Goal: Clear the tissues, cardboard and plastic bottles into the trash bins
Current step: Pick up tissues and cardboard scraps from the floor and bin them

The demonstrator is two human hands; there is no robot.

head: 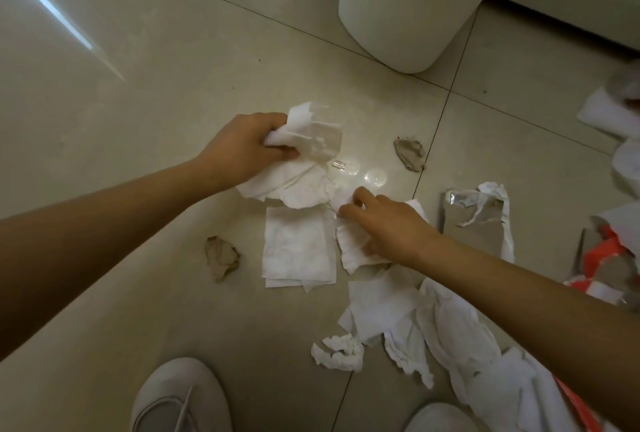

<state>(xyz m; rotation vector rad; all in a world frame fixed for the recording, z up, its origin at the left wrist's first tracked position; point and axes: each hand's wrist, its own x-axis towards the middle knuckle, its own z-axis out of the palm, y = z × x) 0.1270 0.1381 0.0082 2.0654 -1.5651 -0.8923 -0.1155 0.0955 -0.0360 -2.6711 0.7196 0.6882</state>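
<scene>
My left hand [242,151] is closed around a bunch of white tissues [304,161] held just above the floor. My right hand [384,223] reaches down onto another crumpled tissue [353,248] and pinches it with the fingertips. A flat square tissue [298,248] lies between my hands. More white tissues [450,327] are strewn at the lower right, and a small wad [341,352] lies near my feet. Torn cardboard [474,220] with a silvery edge lies to the right. A white trash bin [412,8] stands at the top.
Two brown crumpled scraps lie on the tiles, one [221,256] at the left and one [410,154] near the tile joint. Red-and-white torn packaging [606,265] sits at the right edge. My white shoes [180,397] show at the bottom.
</scene>
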